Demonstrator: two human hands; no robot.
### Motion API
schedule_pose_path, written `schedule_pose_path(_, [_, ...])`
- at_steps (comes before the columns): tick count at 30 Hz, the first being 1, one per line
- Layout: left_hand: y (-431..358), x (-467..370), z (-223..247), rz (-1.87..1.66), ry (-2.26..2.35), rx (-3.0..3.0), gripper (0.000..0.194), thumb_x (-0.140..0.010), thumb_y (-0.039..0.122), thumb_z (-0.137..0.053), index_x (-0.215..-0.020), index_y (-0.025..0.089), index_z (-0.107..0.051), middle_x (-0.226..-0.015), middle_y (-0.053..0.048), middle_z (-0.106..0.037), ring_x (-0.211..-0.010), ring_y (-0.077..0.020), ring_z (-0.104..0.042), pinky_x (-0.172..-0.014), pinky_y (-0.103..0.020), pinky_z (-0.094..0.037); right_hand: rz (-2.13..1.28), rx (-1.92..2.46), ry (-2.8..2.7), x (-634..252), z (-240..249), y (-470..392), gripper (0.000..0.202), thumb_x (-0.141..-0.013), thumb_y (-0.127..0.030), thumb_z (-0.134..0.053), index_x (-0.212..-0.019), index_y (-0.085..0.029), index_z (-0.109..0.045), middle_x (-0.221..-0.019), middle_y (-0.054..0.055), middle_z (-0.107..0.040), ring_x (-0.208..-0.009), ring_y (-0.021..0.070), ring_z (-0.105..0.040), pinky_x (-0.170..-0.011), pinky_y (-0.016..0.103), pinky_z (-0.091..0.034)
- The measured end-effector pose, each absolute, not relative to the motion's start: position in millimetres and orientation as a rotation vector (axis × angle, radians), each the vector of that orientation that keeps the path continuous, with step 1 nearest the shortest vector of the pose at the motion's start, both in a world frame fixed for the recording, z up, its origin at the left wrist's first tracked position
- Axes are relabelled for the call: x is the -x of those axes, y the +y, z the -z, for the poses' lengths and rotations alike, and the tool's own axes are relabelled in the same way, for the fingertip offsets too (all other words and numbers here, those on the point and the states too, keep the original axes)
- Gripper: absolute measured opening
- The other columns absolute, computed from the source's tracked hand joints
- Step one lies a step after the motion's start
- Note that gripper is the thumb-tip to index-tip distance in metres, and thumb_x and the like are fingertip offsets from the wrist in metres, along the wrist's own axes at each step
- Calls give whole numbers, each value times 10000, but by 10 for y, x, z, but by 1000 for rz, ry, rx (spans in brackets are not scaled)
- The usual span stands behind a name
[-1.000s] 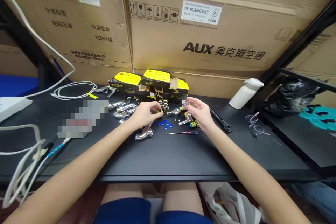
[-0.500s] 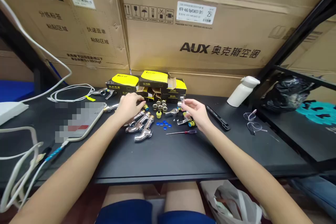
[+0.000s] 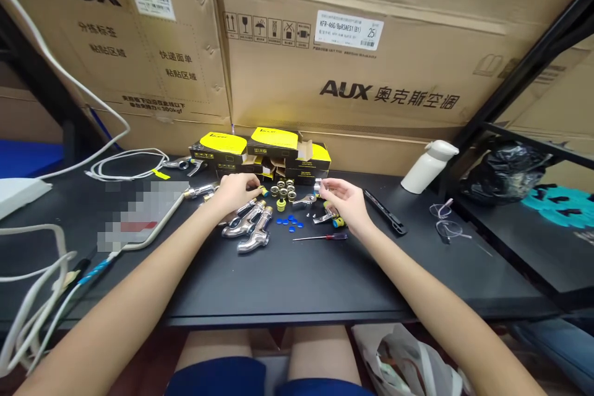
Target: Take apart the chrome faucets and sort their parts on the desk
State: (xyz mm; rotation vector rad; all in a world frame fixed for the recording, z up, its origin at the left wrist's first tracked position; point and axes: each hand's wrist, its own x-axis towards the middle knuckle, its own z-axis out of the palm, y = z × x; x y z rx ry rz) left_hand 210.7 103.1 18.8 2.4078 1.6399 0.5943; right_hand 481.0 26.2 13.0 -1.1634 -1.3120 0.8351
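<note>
At the middle of the black table, my left hand point(image 3: 236, 192) reaches over chrome tap bodies point(image 3: 254, 236), its fingers curled round a small yellow-and-blue valve cartridge point(image 3: 264, 191). My right hand point(image 3: 346, 199) pinches a small chrome tap handle point(image 3: 318, 186) between thumb and fingertips. Below the right hand lie more lever handles point(image 3: 304, 199) and a yellow-ended cartridge point(image 3: 339, 222). Between the hands stand several brass ring nuts point(image 3: 281, 184) and a yellow plug-like part point(image 3: 281, 205). Several blue caps point(image 3: 291, 219) and a screwdriver point(image 3: 320, 237) lie nearer me.
Black-and-yellow boxes point(image 3: 273, 142) are stacked behind the parts, against large cartons point(image 3: 394, 62). A black box cutter point(image 3: 385, 213), glasses point(image 3: 446, 221) and a white bottle point(image 3: 429, 167) stand or lie on the right. Left are a tablet-like device point(image 3: 153, 213) and white cables point(image 3: 34, 297).
My left hand has moved slightly right, and the cartridge at its fingertips with it. My right hand has lowered the upright handle a little. The view has tilted slightly.
</note>
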Motion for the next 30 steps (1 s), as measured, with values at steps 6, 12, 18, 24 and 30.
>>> schedule_pose_path(6, [1055,-2105,-176,-698,1600,-2409,311,-704,361,-625,-965,198,-670,-870,-47,-725,-847,-211,-667,-778,-291,-488,-411,1237,-1680,-4871,-132,410,311,-752,-292,-653,-1033,-159,-664,-976,87,-689,-748,178,-645,-605,280,-539])
schedule_pose_path(12, [1053,-2109,-177,-740,1431,-2499,291,-721,406,-596,-865,181,-710,-834,-70,-699,-701,-192,-654,-690,-290,-499,-160,1234,-2047,-4872,-181,635,303,-779,-105,-572,-1058,-183,-662,-964,64,-701,-886,197,-644,-803,337,-524])
schedule_pose_path(18, [984,-2114,-259,-787,1357,-2451,263,-688,382,-633,-815,170,-722,-786,-67,-699,-730,-217,-661,-687,-307,-501,-163,1202,-2286,-4882,-250,809,392,-734,15,-523,-1048,-146,-695,-1060,103,-692,-973,218,-642,-884,348,-493])
schedule_pose_path(24, [913,-2147,-309,-707,1327,-2368,266,-676,362,-641,-865,194,-721,-832,-49,-726,-784,-219,-679,-715,-290,-515,-293,1238,-2321,-4834,-260,844,482,-719,51,-466,-1074,-176,-699,-1109,75,-694,-1035,217,-636,-907,326,-487])
schedule_pose_path(30, [865,-2184,-311,-693,1329,-2303,314,-661,304,-613,-929,179,-719,-859,-59,-722,-794,-222,-685,-706,-284,-534,-297,1323,-2148,-4997,-254,777,437,-728,14,-481,-1050,-182,-704,-1074,70,-705,-957,205,-658,-887,342,-495])
